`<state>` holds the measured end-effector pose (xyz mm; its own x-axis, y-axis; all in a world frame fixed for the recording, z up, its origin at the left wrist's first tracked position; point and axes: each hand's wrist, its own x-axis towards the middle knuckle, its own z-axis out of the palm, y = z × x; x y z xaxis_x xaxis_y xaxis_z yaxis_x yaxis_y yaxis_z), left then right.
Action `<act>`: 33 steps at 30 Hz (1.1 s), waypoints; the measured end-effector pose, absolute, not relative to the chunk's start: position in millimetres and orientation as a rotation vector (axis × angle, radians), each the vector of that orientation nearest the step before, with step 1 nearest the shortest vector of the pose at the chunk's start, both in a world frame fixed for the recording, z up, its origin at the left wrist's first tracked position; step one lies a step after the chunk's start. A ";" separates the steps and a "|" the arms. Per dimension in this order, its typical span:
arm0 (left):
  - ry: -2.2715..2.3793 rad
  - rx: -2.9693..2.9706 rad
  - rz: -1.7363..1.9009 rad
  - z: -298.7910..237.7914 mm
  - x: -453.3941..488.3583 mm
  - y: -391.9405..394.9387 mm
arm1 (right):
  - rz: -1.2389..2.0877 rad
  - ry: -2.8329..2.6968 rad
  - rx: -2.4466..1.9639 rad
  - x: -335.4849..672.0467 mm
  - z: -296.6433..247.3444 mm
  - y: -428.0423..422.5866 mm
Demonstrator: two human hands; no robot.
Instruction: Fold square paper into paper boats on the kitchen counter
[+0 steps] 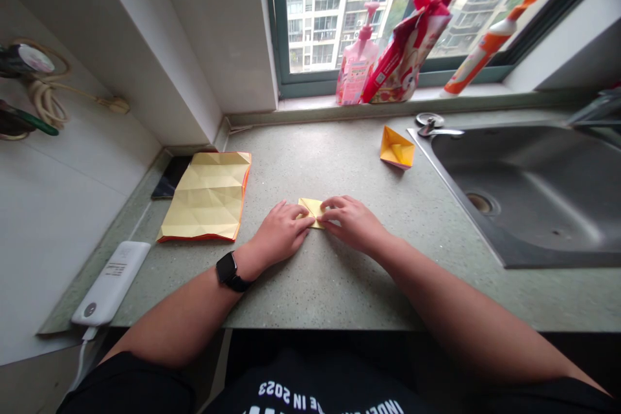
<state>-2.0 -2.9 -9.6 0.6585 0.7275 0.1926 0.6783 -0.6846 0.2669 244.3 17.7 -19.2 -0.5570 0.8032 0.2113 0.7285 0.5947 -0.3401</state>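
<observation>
A small piece of folded yellow paper (312, 206) lies flat on the counter in front of me. My left hand (284, 228) grips its left side, the fingertips pressed down near the middle. From the other side, the bent fingers of my right hand (353, 222) hold the right part and its lower edge. The fingertips of both hands almost meet at a diagonal crease, and they hide much of the paper. Beyond my right hand stands an orange-yellow folded paper shape (396, 148) with an open top.
Creased yellow sheets with orange edges (206, 197) lie at left, partly over a dark flat object (172, 176). A white power bank (111, 283) with a cable sits near the front-left edge. The sink (528, 200) is at right. Bottles and a red bag (407, 52) line the windowsill.
</observation>
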 end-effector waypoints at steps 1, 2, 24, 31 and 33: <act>1.163 2.703 0.430 -10.0 -1.9 -2.9 | 0.305 -2.482 -1.235 244.5 -18.9 17.7; 1.171 2.703 0.435 -10.3 -2.0 -2.7 | 0.308 -2.482 -1.232 244.6 -18.4 17.5; 1.085 2.723 0.388 -4.7 -6.0 -4.3 | 0.397 -2.508 -1.168 253.8 -12.6 16.7; 1.109 2.713 0.396 -2.7 -4.3 -5.2 | 0.409 -2.511 -1.138 254.6 -8.9 16.8; 1.101 2.711 0.401 -2.6 -4.6 -4.6 | 0.411 -2.521 -1.139 254.8 -7.8 17.0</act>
